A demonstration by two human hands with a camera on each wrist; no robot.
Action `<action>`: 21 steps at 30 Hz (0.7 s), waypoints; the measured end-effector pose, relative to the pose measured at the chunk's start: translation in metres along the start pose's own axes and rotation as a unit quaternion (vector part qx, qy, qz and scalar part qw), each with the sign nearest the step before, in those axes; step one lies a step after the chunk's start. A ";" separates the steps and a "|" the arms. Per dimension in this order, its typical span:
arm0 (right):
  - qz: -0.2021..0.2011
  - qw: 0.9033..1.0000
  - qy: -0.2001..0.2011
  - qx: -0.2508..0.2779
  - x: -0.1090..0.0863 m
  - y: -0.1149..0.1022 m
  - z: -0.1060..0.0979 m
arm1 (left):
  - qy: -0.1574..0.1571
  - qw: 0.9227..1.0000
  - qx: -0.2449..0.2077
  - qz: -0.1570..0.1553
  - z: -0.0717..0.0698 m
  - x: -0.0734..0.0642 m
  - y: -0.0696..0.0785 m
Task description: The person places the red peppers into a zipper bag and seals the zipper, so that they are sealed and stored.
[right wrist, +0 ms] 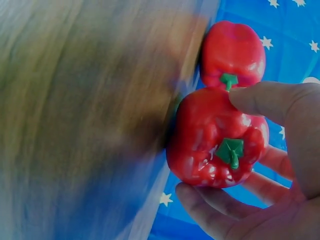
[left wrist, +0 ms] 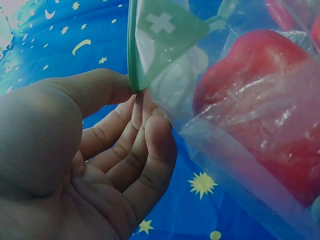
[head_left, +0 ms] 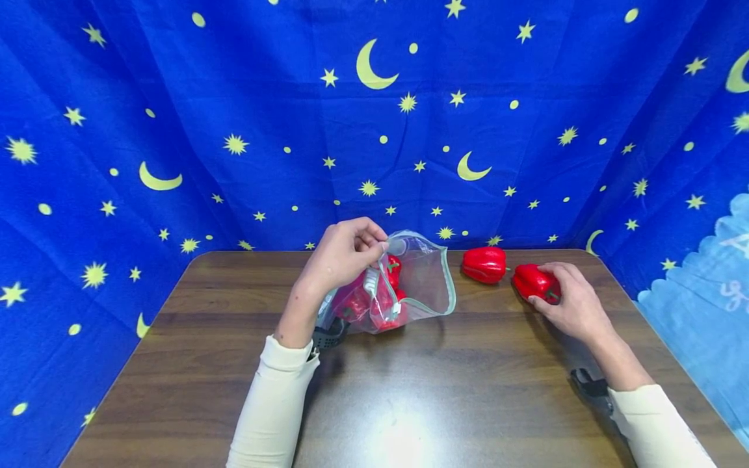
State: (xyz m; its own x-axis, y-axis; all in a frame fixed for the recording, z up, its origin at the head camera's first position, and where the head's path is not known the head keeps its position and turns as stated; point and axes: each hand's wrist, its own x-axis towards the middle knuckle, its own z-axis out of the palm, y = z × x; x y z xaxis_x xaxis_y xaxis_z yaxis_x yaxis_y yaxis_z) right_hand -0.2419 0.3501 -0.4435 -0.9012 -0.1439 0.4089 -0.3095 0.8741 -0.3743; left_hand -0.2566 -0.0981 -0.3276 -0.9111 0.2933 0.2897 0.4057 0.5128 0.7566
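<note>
My left hand (head_left: pixel 339 260) pinches the rim of a clear zip bag (head_left: pixel 426 276) between thumb and fingertips. The bag's mouth gapes to the right, and several red bell peppers lie inside, one of them a large pepper (left wrist: pixel 260 105) behind the film in the left wrist view. At the right of the table my right hand (head_left: pixel 576 305) grips a red bell pepper (right wrist: pixel 200 135) with a green stem, thumb on one side and fingers on the other. Another red bell pepper (head_left: pixel 484 265) lies on its side between that hand and the bag.
The brown wooden table (head_left: pixel 468 377) stands against a blue cloth (head_left: pixel 281 195) with yellow stars and moons. A lighter blue cloth (head_left: pixel 702 286) hangs at the right. Black straps sit on both wrists.
</note>
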 end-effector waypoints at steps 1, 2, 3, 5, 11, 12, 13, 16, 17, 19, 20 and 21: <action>-0.001 1.000 0.003 0.001 0.000 0.000 0.000 | 0.000 1.000 0.000 0.000 0.000 0.000 0.000; -0.002 1.000 0.006 0.002 0.000 0.000 -0.001 | 0.000 1.000 -0.001 0.000 0.000 0.000 0.000; -0.004 1.000 0.009 0.003 0.001 0.001 -0.001 | 0.000 1.000 -0.001 0.000 0.000 0.000 0.000; -0.010 1.000 0.016 0.005 0.001 0.001 -0.003 | -0.001 1.000 0.000 0.000 0.000 0.001 0.000; -0.007 1.000 0.024 0.001 0.003 -0.004 -0.010 | -0.001 1.000 0.001 -0.003 0.001 0.001 -0.001; -0.005 1.000 0.024 -0.001 0.003 -0.005 -0.012 | -0.001 1.000 0.001 -0.004 0.001 0.001 -0.002; -0.004 1.000 0.024 -0.003 0.004 -0.006 -0.012 | -0.002 1.000 0.001 -0.006 0.001 0.001 -0.002; -0.008 1.000 0.028 -0.005 0.004 -0.011 -0.016 | -0.003 1.000 0.001 -0.007 0.000 0.001 -0.002; -0.011 0.999 0.032 -0.005 0.004 -0.013 -0.017 | -0.004 1.000 0.000 -0.007 0.000 0.001 -0.001; -0.023 0.999 0.042 -0.004 0.005 -0.016 -0.019 | -0.003 1.000 0.000 -0.005 0.000 0.001 -0.001; -0.028 0.999 0.046 -0.004 0.005 -0.019 -0.020 | -0.003 1.000 0.000 -0.004 0.000 0.001 -0.001; -0.034 0.998 0.050 -0.003 0.005 -0.021 -0.021 | -0.002 1.000 -0.001 -0.004 0.000 0.001 -0.001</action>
State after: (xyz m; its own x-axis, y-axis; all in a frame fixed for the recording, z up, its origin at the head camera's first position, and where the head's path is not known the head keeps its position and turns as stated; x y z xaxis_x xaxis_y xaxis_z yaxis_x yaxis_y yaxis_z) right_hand -0.2334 0.3408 -0.4158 -0.8437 -0.1565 0.5135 -0.3664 0.8670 -0.3377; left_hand -0.2578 -0.0982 -0.3283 -0.9137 0.2929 0.2817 0.3989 0.5130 0.7601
